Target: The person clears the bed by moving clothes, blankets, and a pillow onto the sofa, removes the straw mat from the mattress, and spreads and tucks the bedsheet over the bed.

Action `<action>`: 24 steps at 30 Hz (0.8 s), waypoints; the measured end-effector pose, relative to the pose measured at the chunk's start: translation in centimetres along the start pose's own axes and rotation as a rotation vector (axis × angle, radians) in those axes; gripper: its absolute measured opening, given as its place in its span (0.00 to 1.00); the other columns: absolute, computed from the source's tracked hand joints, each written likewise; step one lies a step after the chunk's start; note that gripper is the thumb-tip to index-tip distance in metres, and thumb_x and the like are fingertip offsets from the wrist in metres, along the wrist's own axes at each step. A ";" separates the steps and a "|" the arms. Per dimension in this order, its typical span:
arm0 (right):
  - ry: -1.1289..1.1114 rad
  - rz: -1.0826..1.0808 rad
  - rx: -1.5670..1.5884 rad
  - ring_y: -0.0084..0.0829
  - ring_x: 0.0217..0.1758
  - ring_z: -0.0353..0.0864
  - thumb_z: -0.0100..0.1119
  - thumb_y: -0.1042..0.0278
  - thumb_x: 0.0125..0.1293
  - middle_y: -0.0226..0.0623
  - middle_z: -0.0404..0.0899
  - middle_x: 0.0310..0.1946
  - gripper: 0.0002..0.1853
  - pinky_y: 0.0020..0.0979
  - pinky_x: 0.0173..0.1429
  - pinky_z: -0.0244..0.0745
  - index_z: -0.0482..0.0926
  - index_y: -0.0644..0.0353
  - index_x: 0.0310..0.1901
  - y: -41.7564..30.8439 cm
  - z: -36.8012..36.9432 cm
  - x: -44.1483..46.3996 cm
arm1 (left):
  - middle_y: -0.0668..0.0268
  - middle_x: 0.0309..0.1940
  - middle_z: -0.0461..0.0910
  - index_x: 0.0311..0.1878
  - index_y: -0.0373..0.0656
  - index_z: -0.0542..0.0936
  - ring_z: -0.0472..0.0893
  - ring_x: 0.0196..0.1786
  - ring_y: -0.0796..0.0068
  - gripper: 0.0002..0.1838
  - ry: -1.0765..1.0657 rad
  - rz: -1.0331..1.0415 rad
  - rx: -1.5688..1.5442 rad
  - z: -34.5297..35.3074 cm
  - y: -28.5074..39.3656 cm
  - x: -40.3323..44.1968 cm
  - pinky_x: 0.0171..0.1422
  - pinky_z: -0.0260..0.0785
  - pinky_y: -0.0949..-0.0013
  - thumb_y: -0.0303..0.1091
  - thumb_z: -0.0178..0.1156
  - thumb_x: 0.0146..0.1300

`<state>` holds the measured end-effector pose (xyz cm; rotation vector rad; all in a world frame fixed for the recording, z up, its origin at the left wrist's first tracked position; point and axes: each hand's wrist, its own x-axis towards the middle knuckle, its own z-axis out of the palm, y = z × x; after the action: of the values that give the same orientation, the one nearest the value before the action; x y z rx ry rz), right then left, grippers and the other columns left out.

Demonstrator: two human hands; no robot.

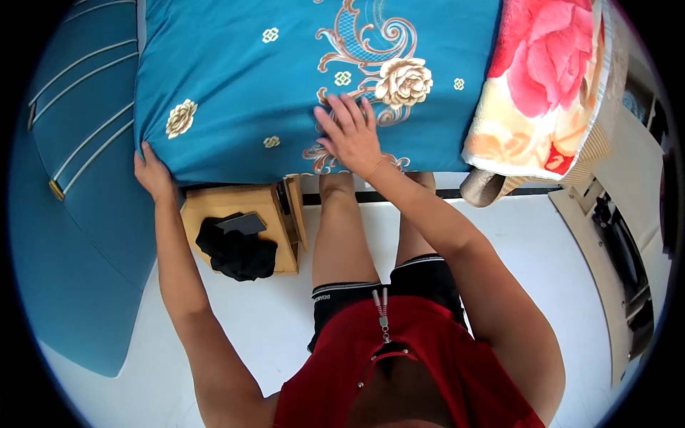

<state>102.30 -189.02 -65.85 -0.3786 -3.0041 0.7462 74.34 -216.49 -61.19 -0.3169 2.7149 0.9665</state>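
A teal bed sheet (228, 78) with cream flowers and brown scrollwork is spread over the bed in front of me. At its near left corner, by the headboard, my left hand (153, 172) grips the edge of the sheet; some of its fingers are hidden. My right hand (353, 139) lies palm down on the sheet's patterned band, fingers spread and nothing in them. Slight creases run across the cloth between the two hands.
The blue padded headboard (78, 185) rises at the left. Below the bed edge stands a wooden nightstand (285, 253) with its drawer partly out, bearing a black cloth (242, 257) and a phone (242, 223). A folded floral blanket (542, 93) lies at the right, near a cluttered dresser (589, 260).
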 end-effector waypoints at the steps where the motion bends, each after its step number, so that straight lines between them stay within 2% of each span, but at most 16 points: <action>1: 0.034 -0.011 -0.017 0.40 0.63 0.62 0.68 0.53 0.48 0.40 0.61 0.62 0.42 0.51 0.68 0.51 0.61 0.48 0.66 -0.4 -1.1 1.5 | 0.52 0.41 0.79 0.51 0.28 0.75 0.77 0.41 0.68 0.22 0.033 0.047 0.038 0.2 0.9 -0.7 0.49 0.68 0.65 0.42 0.49 0.69; 2: 0.065 -0.020 -0.033 0.39 0.63 0.62 0.68 0.53 0.48 0.40 0.60 0.63 0.42 0.50 0.68 0.51 0.61 0.47 0.66 -0.9 -2.3 2.9 | 0.52 0.41 0.79 0.50 0.28 0.75 0.77 0.41 0.67 0.22 0.043 0.069 0.097 0.1 0.9 -0.9 0.49 0.67 0.65 0.43 0.49 0.69; 3: -0.002 -0.004 -0.062 0.38 0.60 0.65 0.66 0.53 0.50 0.39 0.66 0.57 0.34 0.47 0.64 0.57 0.67 0.47 0.60 -1.1 -3.3 4.4 | 0.52 0.41 0.79 0.50 0.28 0.75 0.77 0.41 0.66 0.23 0.051 0.094 0.154 0.0 0.9 -1.0 0.49 0.67 0.65 0.43 0.48 0.69; 4: -0.109 0.006 -0.033 0.38 0.57 0.68 0.64 0.54 0.52 0.38 0.68 0.52 0.28 0.45 0.60 0.61 0.69 0.48 0.55 -0.7 -2.7 4.9 | 0.52 0.41 0.80 0.50 0.28 0.75 0.77 0.41 0.65 0.23 0.059 0.125 0.204 0.0 1.0 -1.0 0.49 0.67 0.64 0.43 0.48 0.69; 5: -0.211 0.016 -0.009 0.37 0.54 0.70 0.63 0.55 0.53 0.37 0.71 0.48 0.24 0.44 0.56 0.64 0.71 0.50 0.51 0.2 -1.6 5.3 | 0.49 0.39 0.80 0.50 0.28 0.74 0.79 0.40 0.57 0.24 0.059 0.165 0.204 0.1 1.0 -1.1 0.48 0.68 0.60 0.45 0.47 0.70; 6: -0.313 0.028 0.015 0.37 0.51 0.72 0.62 0.56 0.55 0.36 0.73 0.44 0.19 0.42 0.52 0.68 0.73 0.51 0.46 1.3 -0.4 5.7 | 0.48 0.39 0.80 0.50 0.29 0.75 0.79 0.40 0.54 0.24 0.054 0.175 0.276 0.2 0.9 -1.1 0.47 0.68 0.59 0.45 0.47 0.70; 7: -0.180 -0.116 0.073 0.36 0.38 0.78 0.56 0.59 0.60 0.35 0.74 0.29 0.10 0.39 0.36 0.72 0.71 0.55 0.35 2.4 0.6 6.1 | 0.46 0.38 0.80 0.49 0.29 0.75 0.79 0.39 0.52 0.24 0.049 0.185 0.348 0.1 0.7 -1.0 0.46 0.69 0.57 0.46 0.47 0.70; 8: -0.214 -0.160 0.050 0.36 0.35 0.79 0.55 0.58 0.61 0.35 0.74 0.28 0.10 0.37 0.34 0.72 0.70 0.54 0.34 3.3 1.8 6.3 | 0.45 0.37 0.80 0.49 0.30 0.75 0.80 0.39 0.49 0.24 0.044 0.193 0.423 0.2 0.2 -0.6 0.45 0.69 0.56 0.47 0.47 0.70; 9: -0.252 -0.203 0.030 0.35 0.33 0.79 0.54 0.57 0.62 0.35 0.74 0.27 0.10 0.36 0.31 0.72 0.70 0.54 0.34 3.6 2.4 6.8 | 0.44 0.34 0.80 0.48 0.35 0.76 0.79 0.38 0.43 0.23 0.111 0.284 0.469 0.5 -0.5 0.0 0.42 0.69 0.50 0.48 0.46 0.70; 11: -0.241 -0.289 0.033 0.35 0.24 0.79 0.52 0.56 0.64 0.35 0.75 0.21 0.10 0.37 0.26 0.72 0.71 0.53 0.33 4.4 3.5 7.4 | 0.46 0.32 0.80 0.48 0.39 0.76 0.79 0.36 0.43 0.21 0.057 0.272 0.629 0.5 -2.2 0.8 0.41 0.70 0.48 0.48 0.46 0.70; 13: -0.232 -0.239 0.080 0.37 0.21 0.78 0.53 0.58 0.63 0.35 0.75 0.18 0.11 0.39 0.23 0.71 0.71 0.55 0.31 3.6 2.9 7.9 | 0.49 0.29 0.81 0.53 0.47 0.74 0.80 0.33 0.44 0.17 0.020 0.311 0.824 0.4 -3.4 1.5 0.36 0.70 0.47 0.46 0.47 0.69; 16: -0.164 -0.160 0.146 0.38 0.18 0.77 0.54 0.58 0.62 0.35 0.75 0.15 0.12 0.40 0.21 0.70 0.71 0.56 0.27 2.2 2.5 8.4 | 0.50 0.28 0.81 0.56 0.49 0.72 0.81 0.32 0.48 0.17 0.026 0.389 1.039 0.5 -4.3 2.1 0.33 0.71 0.51 0.43 0.49 0.68; 17: -0.132 -0.130 0.168 0.38 0.17 0.77 0.55 0.58 0.62 0.35 0.75 0.15 0.12 0.40 0.20 0.69 0.71 0.56 0.26 1.7 2.5 8.5 | 0.52 0.33 0.82 0.62 0.55 0.69 0.81 0.31 0.51 0.19 0.023 0.423 1.053 0.5 -5.4 2.5 0.28 0.71 0.52 0.38 0.48 0.68; 20: -0.145 -0.063 0.233 0.41 0.19 0.76 0.53 0.58 0.64 0.36 0.74 0.15 0.12 0.40 0.22 0.70 0.69 0.55 0.27 1.0 3.2 8.9 | 0.59 0.37 0.82 0.67 0.66 0.62 0.81 0.28 0.55 0.26 0.072 0.594 0.882 1.0 -2.0 -0.7 0.27 0.71 0.55 0.32 0.48 0.67; 21: -0.147 -0.092 0.244 0.41 0.19 0.77 0.53 0.58 0.63 0.36 0.75 0.15 0.12 0.41 0.22 0.70 0.69 0.55 0.27 0.8 3.3 9.2 | 0.64 0.40 0.78 0.70 0.73 0.56 0.79 0.28 0.58 0.32 0.073 0.548 0.947 1.2 -2.0 -1.1 0.27 0.71 0.56 0.28 0.46 0.67; 24: -0.175 -0.153 0.261 0.41 0.19 0.77 0.54 0.59 0.61 0.37 0.75 0.16 0.11 0.41 0.22 0.70 0.70 0.56 0.28 1.4 3.7 8.9 | 0.66 0.34 0.72 0.68 0.72 0.62 0.77 0.25 0.61 0.34 0.207 0.717 0.924 2.5 -1.1 -3.1 0.27 0.70 0.59 0.24 0.49 0.61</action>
<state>93.68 -187.42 -70.14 -0.0776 -2.9881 1.1929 78.01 -215.33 -62.77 0.7956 3.1355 -0.3262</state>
